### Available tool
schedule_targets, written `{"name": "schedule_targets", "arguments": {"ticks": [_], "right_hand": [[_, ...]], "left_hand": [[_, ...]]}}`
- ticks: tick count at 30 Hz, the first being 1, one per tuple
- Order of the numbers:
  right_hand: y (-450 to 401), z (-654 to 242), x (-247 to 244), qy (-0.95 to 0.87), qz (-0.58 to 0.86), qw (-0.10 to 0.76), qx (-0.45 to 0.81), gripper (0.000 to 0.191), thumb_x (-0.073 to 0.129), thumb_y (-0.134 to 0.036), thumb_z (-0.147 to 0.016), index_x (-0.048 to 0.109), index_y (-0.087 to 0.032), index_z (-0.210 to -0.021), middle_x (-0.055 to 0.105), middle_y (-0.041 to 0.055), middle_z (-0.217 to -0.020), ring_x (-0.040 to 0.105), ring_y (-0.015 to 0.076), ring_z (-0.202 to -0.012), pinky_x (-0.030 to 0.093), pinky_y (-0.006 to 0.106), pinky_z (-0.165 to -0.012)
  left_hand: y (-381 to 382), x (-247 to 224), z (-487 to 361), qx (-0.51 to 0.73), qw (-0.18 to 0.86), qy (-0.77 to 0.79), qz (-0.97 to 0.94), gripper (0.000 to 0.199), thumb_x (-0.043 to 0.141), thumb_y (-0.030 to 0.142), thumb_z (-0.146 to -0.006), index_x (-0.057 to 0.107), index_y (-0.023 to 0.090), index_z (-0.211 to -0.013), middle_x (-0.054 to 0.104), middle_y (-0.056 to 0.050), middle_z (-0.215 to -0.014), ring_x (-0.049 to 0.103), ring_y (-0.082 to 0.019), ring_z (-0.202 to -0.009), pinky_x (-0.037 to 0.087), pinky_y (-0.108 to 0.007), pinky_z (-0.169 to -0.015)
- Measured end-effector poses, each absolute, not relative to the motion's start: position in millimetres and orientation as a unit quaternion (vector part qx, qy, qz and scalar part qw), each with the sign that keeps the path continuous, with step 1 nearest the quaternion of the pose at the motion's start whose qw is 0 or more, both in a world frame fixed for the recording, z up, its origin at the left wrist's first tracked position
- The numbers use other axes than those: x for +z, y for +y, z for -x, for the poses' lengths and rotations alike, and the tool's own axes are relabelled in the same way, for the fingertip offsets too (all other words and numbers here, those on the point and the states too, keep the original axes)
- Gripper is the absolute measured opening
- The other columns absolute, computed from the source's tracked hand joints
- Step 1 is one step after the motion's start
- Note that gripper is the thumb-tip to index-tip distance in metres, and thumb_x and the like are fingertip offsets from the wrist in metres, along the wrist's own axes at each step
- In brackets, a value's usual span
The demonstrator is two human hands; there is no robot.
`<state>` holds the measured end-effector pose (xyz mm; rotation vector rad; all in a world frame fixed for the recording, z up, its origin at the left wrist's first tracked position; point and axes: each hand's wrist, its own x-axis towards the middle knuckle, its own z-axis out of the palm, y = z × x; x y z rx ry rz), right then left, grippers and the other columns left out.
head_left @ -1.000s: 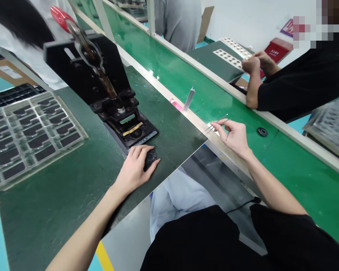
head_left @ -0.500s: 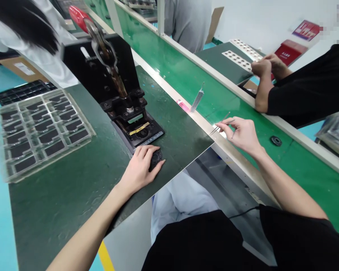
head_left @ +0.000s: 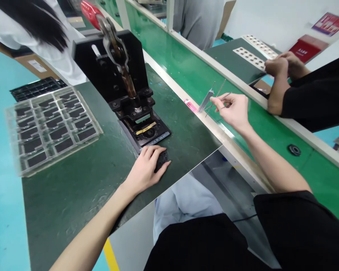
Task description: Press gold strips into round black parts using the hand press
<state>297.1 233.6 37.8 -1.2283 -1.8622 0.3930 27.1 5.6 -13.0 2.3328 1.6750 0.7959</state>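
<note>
My left hand [head_left: 148,165] rests on the table with its thumb and fingers curved round a round black part [head_left: 161,159], gripping it at the sides. Just beyond it stands a black toggle press [head_left: 135,99] with a red handle, and a yellow strip [head_left: 146,128] lies across its base. In my right hand [head_left: 232,109] are metal tweezers [head_left: 208,109], pinched between thumb and fingers. Their tips are close to a bundle of thin grey strips [head_left: 206,101] standing on the pale rail; whether they touch cannot be made out.
A clear tray [head_left: 59,150] of flat black pieces lies on the left of the green table [head_left: 73,195]. Beyond the rail runs a green conveyor [head_left: 260,130] carrying a black ring part [head_left: 294,149]. A co-worker's hands [head_left: 282,64] are across it, near white hole-dotted sheets [head_left: 248,58].
My right hand has moved forward and left with the tweezers, from the rail near the table corner to the grey strips. The left hand keeps its place on the black part. The view has shifted slightly.
</note>
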Motion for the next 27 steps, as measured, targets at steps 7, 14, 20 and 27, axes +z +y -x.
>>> {"name": "schedule_targets", "arguments": {"ticks": [7, 14, 20, 27], "right_hand": [[241.9, -293.1, 23.9, -0.741, 0.495, 0.419, 0.176, 0.026, 0.078, -0.037, -0.088, 0.07, -0.019, -0.072, 0.061, -0.0008, -0.057, 0.048, 0.0108, -0.053, 0.039, 0.03, -0.057], [242.0, -289.6, 17.1, -0.734, 0.494, 0.43, 0.179, 0.018, 0.08, -0.031, -0.084, 0.073, -0.019, -0.074, 0.06, -0.0022, -0.058, 0.041, 0.0097, -0.053, 0.035, 0.03, -0.056], [241.0, -293.3, 19.5, -0.738, 0.472, 0.443, 0.19, 0.021, 0.079, -0.036, -0.086, 0.073, -0.02, -0.074, 0.059, -0.0024, -0.059, 0.041, 0.0095, -0.053, 0.033, 0.03, -0.056], [240.9, -297.1, 14.0, -0.741, 0.44, 0.483, 0.156, 0.033, 0.085, -0.05, -0.081, 0.071, -0.023, -0.095, 0.058, -0.0041, -0.063, 0.05, 0.0118, -0.056, 0.039, 0.03, -0.058]], "left_hand": [[4.8, -15.5, -27.1, 0.269, 0.071, 0.557, -0.782, 0.036, 0.062, 0.036, -0.102, 0.054, 0.02, -0.133, 0.066, -0.014, -0.122, 0.063, -0.031, -0.117, 0.057, -0.052, -0.102], [4.1, -13.9, -27.1, 0.265, 0.061, 0.553, -0.788, 0.037, 0.062, 0.035, -0.102, 0.053, 0.018, -0.134, 0.066, -0.015, -0.122, 0.063, -0.031, -0.116, 0.057, -0.052, -0.101], [4.3, -13.9, -27.4, 0.27, 0.053, 0.548, -0.79, 0.036, 0.062, 0.034, -0.103, 0.053, 0.018, -0.133, 0.066, -0.015, -0.12, 0.064, -0.03, -0.115, 0.058, -0.05, -0.1], [4.2, -15.1, -26.8, 0.27, 0.044, 0.548, -0.791, 0.036, 0.062, 0.035, -0.103, 0.053, 0.017, -0.133, 0.066, -0.014, -0.121, 0.064, -0.03, -0.113, 0.058, -0.049, -0.099]]}}
